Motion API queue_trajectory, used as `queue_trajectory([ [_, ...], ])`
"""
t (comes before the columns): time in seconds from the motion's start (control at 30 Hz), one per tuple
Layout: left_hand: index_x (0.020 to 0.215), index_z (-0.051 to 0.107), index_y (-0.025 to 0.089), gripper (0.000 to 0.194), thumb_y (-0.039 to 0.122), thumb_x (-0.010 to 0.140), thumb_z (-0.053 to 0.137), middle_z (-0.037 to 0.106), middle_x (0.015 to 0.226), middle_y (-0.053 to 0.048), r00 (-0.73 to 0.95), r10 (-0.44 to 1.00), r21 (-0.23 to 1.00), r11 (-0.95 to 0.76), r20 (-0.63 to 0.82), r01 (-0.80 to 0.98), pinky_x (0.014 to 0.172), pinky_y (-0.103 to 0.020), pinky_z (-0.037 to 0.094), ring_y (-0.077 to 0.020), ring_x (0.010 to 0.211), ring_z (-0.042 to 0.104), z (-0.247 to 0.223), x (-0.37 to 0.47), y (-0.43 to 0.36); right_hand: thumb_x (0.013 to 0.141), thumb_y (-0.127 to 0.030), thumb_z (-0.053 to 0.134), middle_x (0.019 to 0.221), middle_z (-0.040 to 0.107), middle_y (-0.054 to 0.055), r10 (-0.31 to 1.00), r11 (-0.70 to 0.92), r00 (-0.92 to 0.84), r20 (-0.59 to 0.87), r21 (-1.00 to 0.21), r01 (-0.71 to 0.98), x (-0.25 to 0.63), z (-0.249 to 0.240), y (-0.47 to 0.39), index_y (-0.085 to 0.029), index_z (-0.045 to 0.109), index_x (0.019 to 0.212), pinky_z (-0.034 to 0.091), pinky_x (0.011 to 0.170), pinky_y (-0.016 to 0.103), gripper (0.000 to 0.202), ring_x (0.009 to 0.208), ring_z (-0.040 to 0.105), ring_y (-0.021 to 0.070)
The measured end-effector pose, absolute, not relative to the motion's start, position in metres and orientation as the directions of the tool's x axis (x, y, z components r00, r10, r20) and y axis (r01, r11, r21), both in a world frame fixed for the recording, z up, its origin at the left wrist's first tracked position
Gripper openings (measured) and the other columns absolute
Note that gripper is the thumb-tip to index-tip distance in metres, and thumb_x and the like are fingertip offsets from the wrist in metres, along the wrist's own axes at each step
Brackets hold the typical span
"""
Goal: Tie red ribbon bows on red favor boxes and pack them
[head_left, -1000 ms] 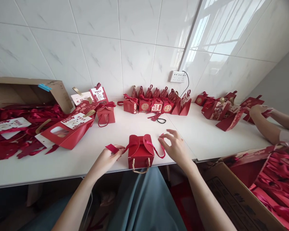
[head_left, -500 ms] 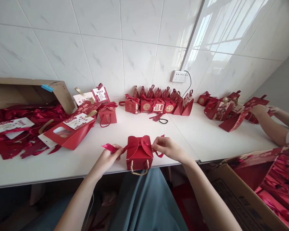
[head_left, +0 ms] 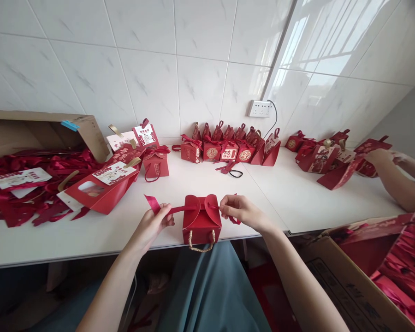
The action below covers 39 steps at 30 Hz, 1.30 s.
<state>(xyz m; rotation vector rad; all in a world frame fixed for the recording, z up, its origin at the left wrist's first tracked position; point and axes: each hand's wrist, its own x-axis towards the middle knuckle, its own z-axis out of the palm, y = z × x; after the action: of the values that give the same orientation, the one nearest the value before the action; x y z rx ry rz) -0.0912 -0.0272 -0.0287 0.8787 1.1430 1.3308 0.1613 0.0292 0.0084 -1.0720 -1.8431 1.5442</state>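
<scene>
A small red gift box (head_left: 201, 233) stands upright at the table's front edge, with a gold rope handle (head_left: 201, 249) hanging on its near side. Two rounded flaps meet over its top, and a red ribbon (head_left: 180, 210) passes through them. To the left of the box, my left hand (head_left: 156, 222) pinches one stretch of the ribbon, pulled fairly straight, its loose end sticking up past the fingers. Close by the right flap, my right hand (head_left: 241, 211) is closed on the ribbon's other end, part of which dangles below the fingers.
Finished-looking red boxes (head_left: 212, 152) line the wall. At left, a cardboard box (head_left: 91, 136) spills red ribbons beside a windowed red box (head_left: 100, 196). Another carton (head_left: 327, 258) sits front right. A co-worker's hands (head_left: 382, 159) hold a red box at far right.
My left hand has drawn the ribbon a little further out from the box, so a longer stretch shows between them. My right hand stays beside the right flap.
</scene>
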Motion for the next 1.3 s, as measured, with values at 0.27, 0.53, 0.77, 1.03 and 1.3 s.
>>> queue_trajectory([
  [0.27, 0.064, 0.057, 0.015, 0.040, 0.042, 0.055, 0.085, 0.058, 0.060, 0.001, -0.132, 0.980, 0.888, 0.071, -0.146, -0.455, 0.062, -0.025, 0.052, -0.0127, 0.061, 0.058, -0.017, -0.087, -0.022, 0.079, -0.054, 0.057, 0.053, 0.050, -0.004, 0.827, 0.078, -0.533, -0.179, -0.902, 0.424, 0.150, 0.022, 0.032, -0.019, 0.049, 0.065, 0.029, 0.040, 0.021, 0.039, 0.043, 0.039, 0.0065],
  [0.53, 0.057, 0.051, 0.016, 0.043, 0.040, 0.054, 0.086, 0.043, 0.051, 0.007, -0.166, 0.977, 0.849, 0.025, -0.132, -0.528, 0.062, -0.024, 0.050, -0.0074, 0.054, 0.046, -0.009, -0.080, -0.022, 0.081, -0.042, 0.058, 0.054, 0.053, -0.002, 0.814, 0.165, -0.564, -0.140, -0.875, 0.455, 0.148, 0.030, 0.039, -0.017, 0.051, 0.055, 0.031, 0.043, 0.022, 0.036, 0.045, 0.043, 0.0065],
  [0.77, 0.054, 0.047, 0.016, 0.047, 0.041, 0.051, 0.087, 0.039, 0.049, 0.008, -0.166, 0.972, 0.833, 0.051, -0.169, -0.551, 0.061, -0.024, 0.051, -0.0063, 0.052, 0.042, -0.011, -0.081, -0.022, 0.079, -0.053, 0.060, 0.052, 0.057, -0.001, 0.763, 0.088, -0.633, -0.128, -0.950, 0.299, 0.150, 0.027, 0.044, -0.016, 0.057, 0.057, 0.031, 0.043, 0.023, 0.043, 0.045, 0.044, 0.0071],
  [1.03, 0.055, 0.043, 0.017, 0.048, 0.040, 0.054, 0.086, 0.036, 0.050, 0.009, -0.151, 0.970, 0.807, 0.067, -0.191, -0.586, 0.059, -0.024, 0.050, -0.0062, 0.052, 0.037, -0.012, -0.082, -0.021, 0.075, -0.064, 0.060, 0.048, 0.057, -0.002, 0.720, 0.035, -0.683, -0.123, -0.976, 0.213, 0.150, 0.023, 0.046, -0.016, 0.056, 0.061, 0.030, 0.040, 0.023, 0.051, 0.039, 0.041, 0.0062],
  [1.3, 0.054, 0.040, 0.018, 0.049, 0.029, 0.049, 0.088, 0.035, 0.049, 0.010, -0.178, 0.960, 0.800, 0.070, -0.216, -0.596, 0.058, -0.024, 0.050, -0.0060, 0.051, 0.036, -0.012, -0.080, -0.020, 0.076, -0.051, 0.066, 0.060, 0.062, 0.002, 0.698, 0.016, -0.708, -0.107, -0.986, 0.164, 0.155, 0.022, 0.045, -0.014, 0.061, 0.062, 0.032, 0.047, 0.023, 0.040, 0.049, 0.048, 0.0078],
])
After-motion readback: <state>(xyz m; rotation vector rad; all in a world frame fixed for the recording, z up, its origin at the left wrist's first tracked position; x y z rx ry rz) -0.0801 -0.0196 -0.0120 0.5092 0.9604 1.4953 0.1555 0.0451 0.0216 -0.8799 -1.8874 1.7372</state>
